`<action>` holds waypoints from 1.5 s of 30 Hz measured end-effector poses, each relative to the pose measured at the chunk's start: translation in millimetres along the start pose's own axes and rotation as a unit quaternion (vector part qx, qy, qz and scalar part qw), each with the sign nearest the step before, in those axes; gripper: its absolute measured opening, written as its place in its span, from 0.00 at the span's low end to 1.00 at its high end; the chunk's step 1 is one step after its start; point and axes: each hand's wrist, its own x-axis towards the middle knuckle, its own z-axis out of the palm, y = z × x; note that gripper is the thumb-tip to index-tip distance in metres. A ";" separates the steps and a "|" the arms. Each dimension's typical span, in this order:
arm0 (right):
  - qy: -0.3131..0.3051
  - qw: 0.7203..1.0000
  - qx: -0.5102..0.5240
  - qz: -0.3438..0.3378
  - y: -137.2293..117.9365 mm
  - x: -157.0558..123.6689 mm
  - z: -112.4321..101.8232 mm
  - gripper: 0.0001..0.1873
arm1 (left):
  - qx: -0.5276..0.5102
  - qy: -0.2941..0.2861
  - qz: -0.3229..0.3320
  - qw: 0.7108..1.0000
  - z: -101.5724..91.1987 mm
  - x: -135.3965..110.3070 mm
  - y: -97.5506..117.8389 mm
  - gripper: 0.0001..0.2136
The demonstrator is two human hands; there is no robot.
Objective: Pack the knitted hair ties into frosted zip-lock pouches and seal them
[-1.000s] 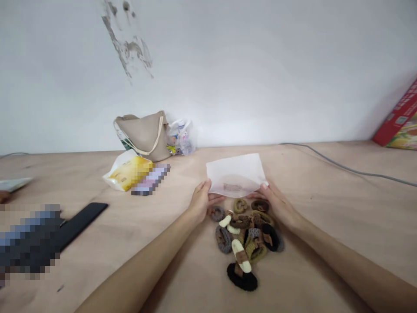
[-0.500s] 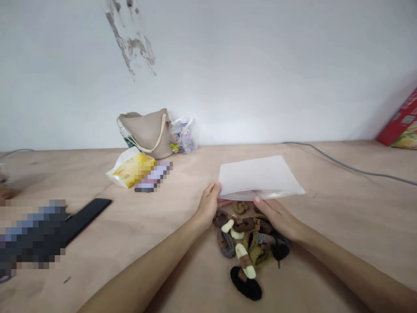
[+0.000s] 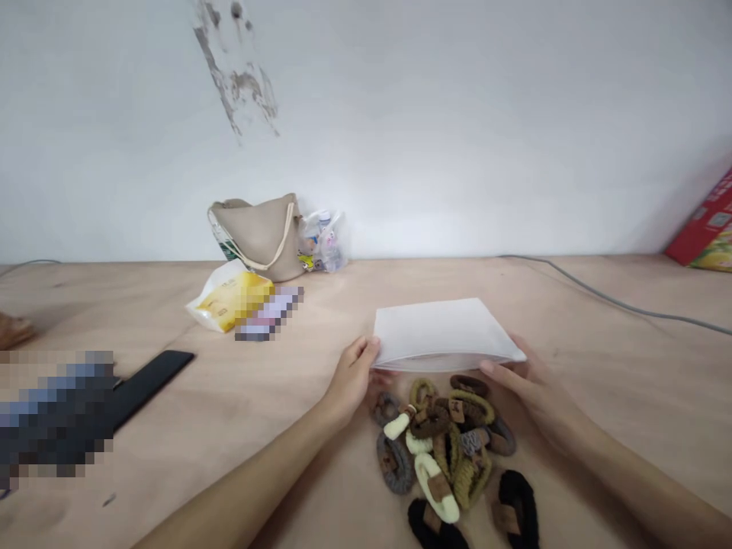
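Observation:
A flat white translucent pouch is held just above the table, close to the front of my body's reach. My left hand grips its left edge between thumb and fingers. My right hand holds its right corner from below and the side. Just below the pouch lies a loose heap of fuzzy hair ties in brown, grey, olive, cream and black, several with small tag-like patches. The pouch's near edge hangs over the top of the heap, and both hands are next to it.
A plywood table runs to a white stained wall. Against the wall stand a beige tote bag and a clear plastic bag. A yellow packet, a black flat object, a grey cable and a red box are nearby.
The pouch has dropped flat and come nearer, from tilted up to level. The hair ties are spread wider, with one black tie now apart at the right. The view has tilted slightly.

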 end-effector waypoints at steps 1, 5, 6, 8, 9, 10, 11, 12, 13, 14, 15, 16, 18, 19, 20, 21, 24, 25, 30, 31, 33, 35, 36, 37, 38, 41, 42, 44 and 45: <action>0.038 0.999 -0.005 0.003 2.1 3.1 -4.5 0.44 | 0.018 0.015 0.008 1.000 -3.8 2.0 0.1 0.17; 0.067 0.996 -0.060 -0.006 8.5 14.5 -12.1 0.39 | 0.069 0.082 0.039 0.993 -13.4 8.2 -0.4 0.15; 0.061 0.995 -0.076 -0.011 9.2 16.0 -10.9 0.34 | 0.082 0.100 0.050 0.990 -14.3 8.3 -0.4 0.16; 0.054 0.992 -0.112 -0.020 9.5 17.4 -6.5 0.25 | 0.149 0.123 0.096 0.976 -15.0 6.6 0.3 0.18; 0.055 0.990 -0.130 -0.024 9.0 17.4 -4.2 0.22 | 0.204 0.124 0.134 0.962 -15.2 5.1 1.0 0.18; 0.057 0.987 -0.146 -0.030 8.4 17.2 -2.2 0.20 | 0.266 0.114 0.179 0.940 -15.4 3.4 1.8 0.17; 0.060 0.984 -0.162 -0.036 7.5 17.0 -0.6 0.19 | 0.329 0.095 0.228 0.912 -15.5 1.9 2.7 0.15; 0.062 0.981 -0.178 -0.043 6.5 16.9 0.5 0.18 | 0.382 0.069 0.274 0.880 -15.5 0.8 3.5 0.13; 0.062 0.978 -0.193 -0.052 5.7 17.1 1.4 0.18 | 0.420 0.042 0.314 0.851 -15.1 0.3 4.3 0.12; 0.059 0.975 -0.207 -0.063 5.0 17.7 2.3 0.17 | 0.447 0.017 0.348 0.824 -14.3 0.5 5.0 0.10; 0.053 0.971 -0.220 -0.075 4.5 18.8 3.3 0.17 | 0.468 -0.005 0.375 0.800 -13.0 1.6 5.5 0.10; 0.045 0.968 -0.231 -0.087 4.4 20.4 4.5 0.17 | 0.481 -0.023 0.393 0.783 -11.4 3.3 5.8 0.10; 0.029 0.961 -0.252 -0.111 4.9 25.4 7.6 0.18 | 0.488 -0.045 0.403 0.773 -7.9 8.4 6.0 0.12; 0.022 0.957 -0.262 -0.122 5.5 28.5 9.3 0.18 | 0.485 -0.048 0.398 0.778 -6.5 11.3 5.8 0.12; 0.015 0.953 -0.272 -0.132 6.3 31.9 10.9 0.18 | 0.480 -0.049 0.390 0.784 -5.5 14.3 5.4 0.13; 0.010 0.949 -0.281 -0.142 7.1 35.5 12.3 0.18 | 0.477 -0.048 0.380 0.791 -5.2 17.3 4.9 0.13; -0.002 0.939 -0.302 -0.167 9.7 45.1 14.6 0.19 | 0.471 -0.048 0.355 0.806 -7.0 25.2 3.2 0.14; -0.010 0.936 -0.305 -0.173 10.4 47.5 14.8 0.20 | 0.469 -0.050 0.347 0.811 -8.1 27.6 2.8 0.15; -0.091 0.926 -0.322 -0.176 10.7 53.9 13.4 0.19 | 0.449 -0.046 0.305 0.839 -11.7 38.3 1.4 0.17; -0.102 0.923 -0.328 -0.175 10.2 54.8 13.1 0.19 | 0.443 -0.042 0.301 0.843 -11.8 39.9 1.0 0.17; -0.116 0.918 -0.334 -0.177 8.7 56.5 12.6 0.18 | 0.430 -0.035 0.298 0.852 -11.8 41.8 -0.3 0.16; -0.122 0.917 -0.333 -0.182 7.6 57.4 11.9 0.17 | 0.413 -0.026 0.302 0.859 -12.1 41.6 -2.1 0.13; -0.121 0.918 -0.329 -0.184 7.5 57.2 11.0 0.17 | 0.405 -0.023 0.306 0.862 -12.4 40.9 -3.1 0.11; -0.114 0.920 -0.324 -0.187 7.7 56.2 9.3 0.17 | 0.396 -0.020 0.311 0.864 -12.9 39.8 -4.2 0.10; -0.102 0.923 -0.319 -0.191 8.2 54.4 6.8 0.17 | 0.389 -0.017 0.317 0.865 -13.6 38.5 -5.1 0.09; -0.040 0.926 -0.312 -0.209 10.8 42.7 -6.7 0.18 | 0.366 -0.001 0.341 0.866 -15.3 34.2 -7.1 0.07; -0.023 0.923 -0.315 -0.219 11.3 36.8 -12.5 0.18 | 0.358 0.007 0.349 0.866 -15.5 32.9 -7.6 0.07; -0.021 0.912 -0.329 -0.244 10.7 23.5 -23.2 0.14 | 0.340 0.021 0.361 0.868 -15.3 30.8 -8.2 0.05; -0.034 0.904 -0.338 -0.258 9.7 16.9 -27.3 0.12 | 0.331 0.026 0.365 0.870 -14.8 30.0 -8.4 0.04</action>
